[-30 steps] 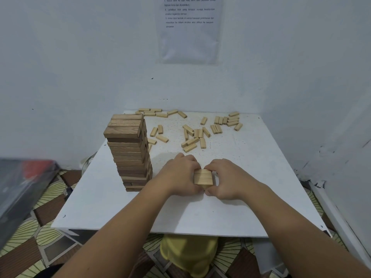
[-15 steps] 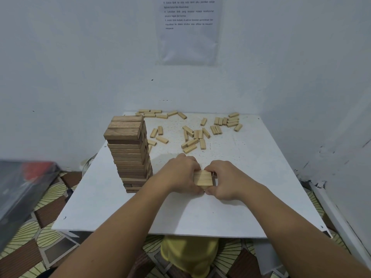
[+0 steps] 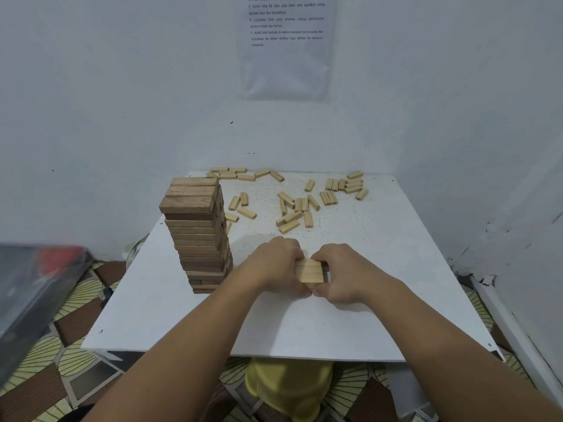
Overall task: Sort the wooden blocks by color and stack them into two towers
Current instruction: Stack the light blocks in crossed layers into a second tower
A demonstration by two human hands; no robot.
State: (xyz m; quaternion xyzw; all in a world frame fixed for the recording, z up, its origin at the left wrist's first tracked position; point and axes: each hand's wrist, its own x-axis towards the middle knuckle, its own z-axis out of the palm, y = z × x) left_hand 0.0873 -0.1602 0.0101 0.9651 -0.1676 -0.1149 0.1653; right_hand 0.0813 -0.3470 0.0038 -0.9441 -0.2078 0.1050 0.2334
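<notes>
Wooden blocks in a low pale stack [image 3: 309,271] sit near the front middle of the white table [image 3: 396,300], clamped between the left hand [image 3: 275,266] and the right hand [image 3: 344,272], whose fingers curl round its sides. To start this second tower well, I judge both hands should press evenly and square the three top blocks flush before letting go. Counted: one tall dark tower [image 3: 198,236] just left of the hands, one low pale stack, and roughly thirty-odd loose pale blocks [image 3: 292,208] scattered across the far side.
</notes>
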